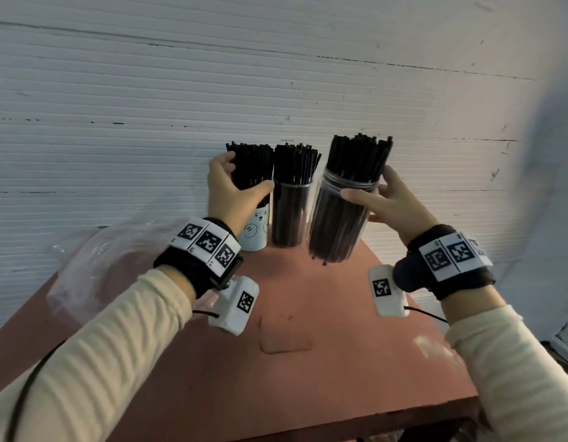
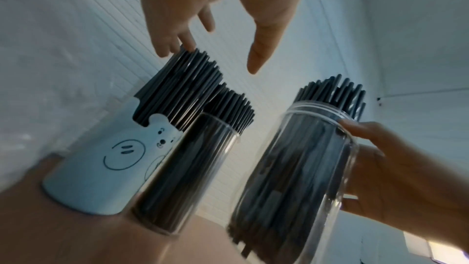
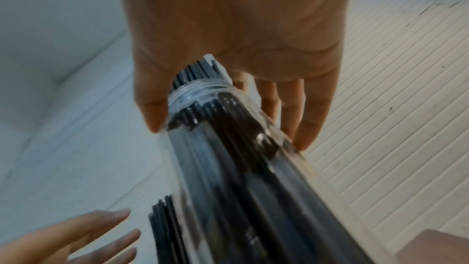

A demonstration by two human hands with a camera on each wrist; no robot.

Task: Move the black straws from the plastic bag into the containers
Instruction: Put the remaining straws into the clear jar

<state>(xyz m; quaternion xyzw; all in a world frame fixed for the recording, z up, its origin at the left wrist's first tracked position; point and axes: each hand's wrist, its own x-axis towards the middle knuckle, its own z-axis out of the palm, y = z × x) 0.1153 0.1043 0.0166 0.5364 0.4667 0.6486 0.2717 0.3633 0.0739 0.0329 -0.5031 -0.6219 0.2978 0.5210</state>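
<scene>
Clear glossy plastic jar (image 1: 340,218); matt black straws (image 1: 359,157); smooth reddish table (image 1: 308,378).

L hand (image 1: 231,193) covers the bear cup's (image 1: 255,232) rim in head view, plastic bag (image 1: 94,266) is a blurred smear — contents unreadable — and in R-wrist view the clear jar (image 3: 248,168) is motion-blurred, base cut off at bottom edge, straws (image 3: 203,71) partly behind the palm.

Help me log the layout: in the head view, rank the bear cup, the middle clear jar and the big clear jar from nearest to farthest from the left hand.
1. bear cup, far left, its straws at the left hand.
2. middle clear jar, just right of the cup.
3. big clear jar, far right, tilted, held by the right hand.
</scene>
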